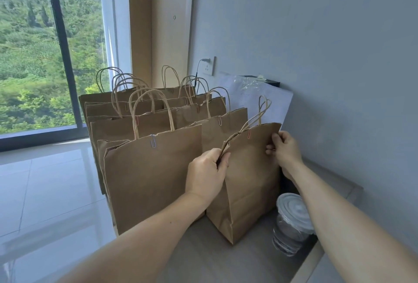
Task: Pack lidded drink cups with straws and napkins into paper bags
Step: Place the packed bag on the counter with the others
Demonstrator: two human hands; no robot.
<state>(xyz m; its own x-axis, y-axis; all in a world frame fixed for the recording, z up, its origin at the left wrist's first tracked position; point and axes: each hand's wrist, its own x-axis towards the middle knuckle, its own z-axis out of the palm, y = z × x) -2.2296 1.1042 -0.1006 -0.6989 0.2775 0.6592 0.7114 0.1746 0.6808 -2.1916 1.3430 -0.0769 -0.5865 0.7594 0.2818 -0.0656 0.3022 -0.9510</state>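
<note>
A brown paper bag (248, 183) stands upright on the grey counter (217, 257), its top pressed flat and held by an orange paper clip (249, 133). My left hand (207, 173) pinches the bag's upper left edge. My right hand (285, 149) pinches its upper right edge. Just right of the bag, partly behind my right forearm, stands a clear cup with a white lid (291, 221). What is inside the bag is hidden.
Several more brown handled bags, clipped at the top, stand in rows to the left and behind, the nearest (151, 181) beside the held one. White sheets and crumpled plastic (253, 88) lean on the wall behind. The counter's left edge drops to a glossy tiled floor (45, 192).
</note>
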